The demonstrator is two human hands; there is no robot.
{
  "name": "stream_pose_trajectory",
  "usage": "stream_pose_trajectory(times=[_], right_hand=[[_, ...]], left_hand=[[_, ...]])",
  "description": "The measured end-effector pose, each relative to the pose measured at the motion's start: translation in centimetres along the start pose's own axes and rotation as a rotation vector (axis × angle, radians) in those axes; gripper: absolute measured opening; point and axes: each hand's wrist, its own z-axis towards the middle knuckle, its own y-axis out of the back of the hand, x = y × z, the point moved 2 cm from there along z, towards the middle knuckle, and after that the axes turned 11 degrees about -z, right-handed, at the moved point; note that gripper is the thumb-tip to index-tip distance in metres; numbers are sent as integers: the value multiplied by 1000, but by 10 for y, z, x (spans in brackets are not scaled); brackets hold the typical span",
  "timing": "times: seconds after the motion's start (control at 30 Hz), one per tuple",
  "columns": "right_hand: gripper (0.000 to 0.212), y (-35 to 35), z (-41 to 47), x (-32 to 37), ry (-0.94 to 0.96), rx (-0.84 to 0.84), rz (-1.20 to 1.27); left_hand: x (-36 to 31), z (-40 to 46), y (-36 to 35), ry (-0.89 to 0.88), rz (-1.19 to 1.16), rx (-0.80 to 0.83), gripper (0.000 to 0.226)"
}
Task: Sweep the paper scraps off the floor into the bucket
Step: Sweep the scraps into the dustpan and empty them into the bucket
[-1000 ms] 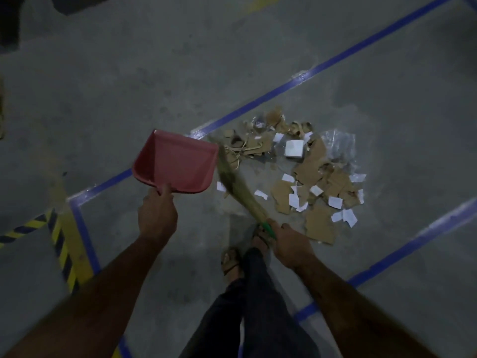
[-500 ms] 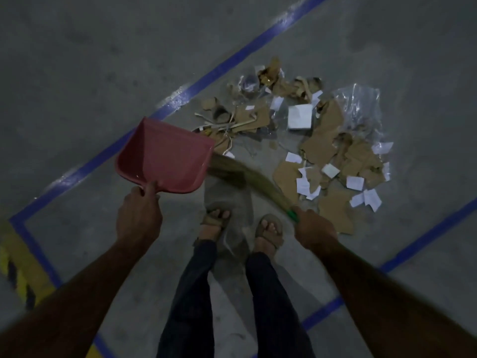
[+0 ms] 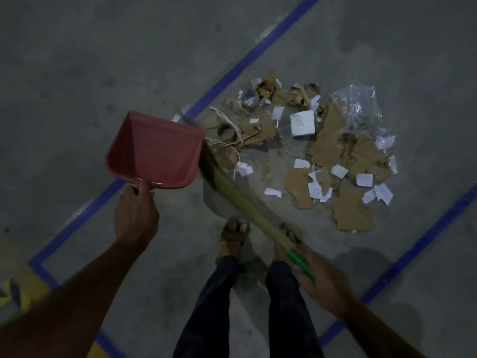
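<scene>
A heap of paper scraps [image 3: 322, 156], white slips and brown cardboard pieces mixed with clear plastic, lies on the grey concrete floor ahead and to the right. My left hand [image 3: 135, 215] grips the handle of a red dustpan [image 3: 154, 151], held above the floor left of the heap with its mouth facing away. My right hand [image 3: 325, 282] holds the green handle of a straw broom [image 3: 232, 192]. The broom slants up and left, and its bristle end lies beside the dustpan's right edge. No bucket is in view.
Blue tape lines [image 3: 247, 60] cross the floor diagonally behind the heap and at the right [image 3: 413, 251]. Yellow and black hazard tape [image 3: 15, 293] marks the lower left. My sandalled feet [image 3: 233, 236] stand just before the heap.
The view has shifted, so the heap now sits farther right. The broom head swung from the heap's left side over to the dustpan's edge. Both hands kept their grips.
</scene>
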Motion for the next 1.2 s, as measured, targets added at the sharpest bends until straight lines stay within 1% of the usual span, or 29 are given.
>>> stream_pose_trajectory(times=[0.07, 0.13, 0.17, 0.23, 0.3, 0.37, 0.47, 0.53, 0.6, 0.67, 0.73, 0.87, 0.93, 1.0, 1.13, 1.2], right_hand=[[61, 1, 43, 50, 29, -19, 4], [53, 11, 85, 94, 35, -28, 88], [52, 14, 106, 108, 43, -23, 130], [50, 18, 141, 121, 6, 40, 259], [38, 20, 157, 114, -88, 81, 405], [28, 21, 151, 96, -193, 85, 491], [25, 13, 110, 54, -224, 49, 511], [33, 6, 71, 27, -232, 35, 549], [42, -4, 38, -1, -256, 26, 500], [45, -9, 9, -19, -246, 34, 437], [48, -6, -15, -29, -230, 17, 403], [53, 4, -42, -40, -234, 35, 389], [60, 7, -45, -41, -223, -35, 361], [61, 12, -39, -38, -233, -102, 269], [48, 38, 4, -24, -209, -270, 40], [47, 57, 34, -18, -174, -367, -30]], left_hand=[[14, 6, 4, -12, 31, -2, 29], [27, 8, 5, -33, 48, 3, 29], [33, 10, 3, -53, 50, 10, 29], [42, 13, -3, -88, 57, 23, 29], [45, 16, -11, -111, 68, 32, 28], [44, 16, -18, -132, 62, 44, 27], [37, 11, -30, -111, 40, 71, 29], [29, 8, -37, -95, 31, 88, 29], [20, 5, -44, -93, 9, 111, 28], [12, 5, -49, -96, 6, 126, 26], [6, 5, -53, -99, 12, 135, 26], [0, 8, -62, -119, 39, 174, 27], [2, 10, -68, -142, 65, 214, 27], [6, 11, -75, -156, 100, 264, 26], [12, 12, -94, -165, 145, 350, 24], [13, 12, -109, -160, 156, 400, 27]])
